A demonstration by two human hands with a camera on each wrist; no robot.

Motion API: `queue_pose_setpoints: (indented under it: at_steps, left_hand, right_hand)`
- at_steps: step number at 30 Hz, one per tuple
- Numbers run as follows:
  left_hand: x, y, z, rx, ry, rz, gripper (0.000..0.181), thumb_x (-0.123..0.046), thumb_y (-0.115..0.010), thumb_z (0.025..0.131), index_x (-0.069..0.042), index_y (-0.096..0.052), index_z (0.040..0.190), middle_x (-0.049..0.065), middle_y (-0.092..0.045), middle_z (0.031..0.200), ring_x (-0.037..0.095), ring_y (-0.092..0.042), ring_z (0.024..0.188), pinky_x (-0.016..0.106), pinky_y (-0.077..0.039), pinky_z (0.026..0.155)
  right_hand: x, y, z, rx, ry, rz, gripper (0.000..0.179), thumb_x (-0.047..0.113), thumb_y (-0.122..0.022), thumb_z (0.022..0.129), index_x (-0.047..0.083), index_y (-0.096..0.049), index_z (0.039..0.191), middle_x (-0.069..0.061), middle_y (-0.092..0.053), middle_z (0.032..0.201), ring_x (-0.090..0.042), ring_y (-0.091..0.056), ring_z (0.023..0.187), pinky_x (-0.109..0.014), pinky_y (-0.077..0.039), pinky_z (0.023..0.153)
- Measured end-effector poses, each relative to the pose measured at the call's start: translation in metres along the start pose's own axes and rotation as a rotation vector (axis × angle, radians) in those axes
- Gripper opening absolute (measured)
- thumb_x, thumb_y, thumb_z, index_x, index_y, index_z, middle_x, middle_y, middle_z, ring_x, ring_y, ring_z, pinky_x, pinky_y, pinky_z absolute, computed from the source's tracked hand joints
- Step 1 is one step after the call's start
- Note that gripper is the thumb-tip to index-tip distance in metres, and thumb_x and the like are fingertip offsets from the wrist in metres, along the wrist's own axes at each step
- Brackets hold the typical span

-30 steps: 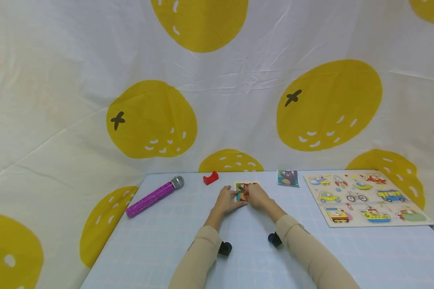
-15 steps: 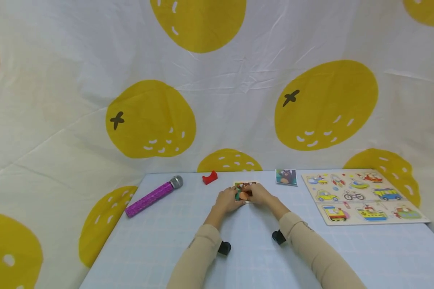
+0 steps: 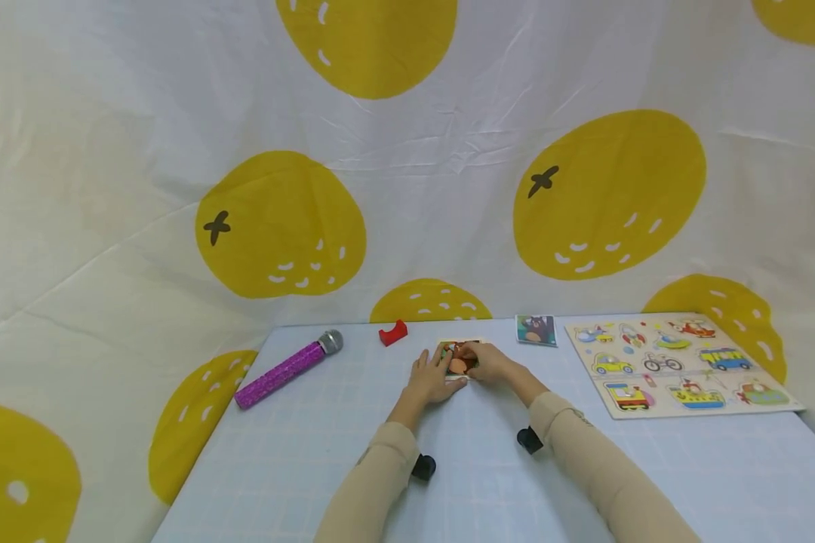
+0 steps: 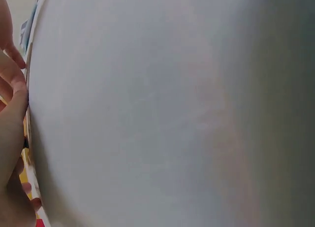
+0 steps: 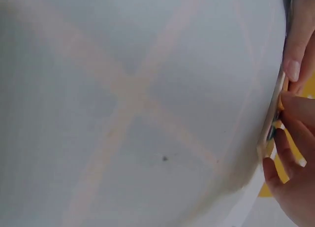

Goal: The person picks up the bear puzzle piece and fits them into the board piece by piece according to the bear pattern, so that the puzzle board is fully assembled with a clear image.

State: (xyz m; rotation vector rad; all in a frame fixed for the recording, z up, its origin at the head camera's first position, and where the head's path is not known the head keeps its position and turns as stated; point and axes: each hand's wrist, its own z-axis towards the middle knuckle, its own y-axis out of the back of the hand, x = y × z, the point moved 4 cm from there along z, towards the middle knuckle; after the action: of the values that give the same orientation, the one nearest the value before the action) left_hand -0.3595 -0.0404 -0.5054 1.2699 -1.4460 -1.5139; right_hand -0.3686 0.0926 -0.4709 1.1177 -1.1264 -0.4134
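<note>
A small square bear-picture puzzle (image 3: 457, 368) with a pale border lies flat at the table's back middle. My left hand (image 3: 429, 379) rests at its left side, fingers spread and fairly straight, thumb along the near edge. From the right, my right hand (image 3: 494, 365) has bent fingers and thumb gripping the right part of the puzzle; the exact contact is partly hidden. In the right wrist view, the right hand (image 5: 298, 158) has its fingertips around the thin edge, near the left thumb (image 5: 293, 69). The left wrist view catches the left hand (image 4: 12, 133) only at the border.
A similar bear picture card (image 3: 536, 330) lies behind to the right. Further right is a wooden vehicle peg puzzle board (image 3: 679, 366). Back left are a red arch-shaped block (image 3: 393, 333) and a purple glitter microphone (image 3: 288, 371). A fruit-print cloth (image 3: 407, 188) hangs behind the table.
My right hand has shifted from over the puzzle's middle to its right edge, uncovering more of the bear. My left fingers have spread at the left side. The view has shifted slightly.
</note>
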Motion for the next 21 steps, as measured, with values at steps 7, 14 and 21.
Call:
queue_pose_setpoints:
  at_steps: [7,14,21]
  left_hand:
    - [-0.006,0.007,0.003,0.012,0.021,0.056,0.078,-0.062,-0.044,0.090,-0.009,-0.034,0.146,0.003,-0.026,0.155,0.022,-0.021,0.142,0.052,-0.024,0.110]
    - [-0.011,0.007,-0.001,0.020,0.002,0.051,0.072,-0.062,-0.042,0.091,-0.021,-0.029,0.149,0.001,-0.023,0.155,0.022,-0.020,0.142,0.052,-0.023,0.111]
    - [-0.010,0.009,-0.004,0.004,0.013,0.003,0.070,-0.061,-0.045,0.090,-0.022,-0.034,0.147,0.003,-0.027,0.154,0.025,-0.024,0.141,0.055,-0.022,0.110]
  right_hand:
    - [-0.003,0.000,-0.005,-0.051,0.051,0.040,0.042,0.002,-0.065,0.085,-0.009,-0.052,0.123,-0.022,-0.061,0.119,-0.039,-0.053,0.116,-0.050,-0.040,0.101]
    - [-0.004,-0.002,-0.005,-0.127,0.032,-0.019,0.035,-0.002,-0.065,0.082,-0.007,-0.056,0.115,-0.018,-0.066,0.108,-0.036,-0.059,0.106,-0.046,-0.045,0.095]
    - [-0.013,-0.001,-0.016,-0.174,0.098,0.209,0.038,-0.005,-0.061,0.081,-0.010,-0.056,0.119,-0.023,-0.064,0.113,-0.039,-0.058,0.109,-0.050,-0.045,0.095]
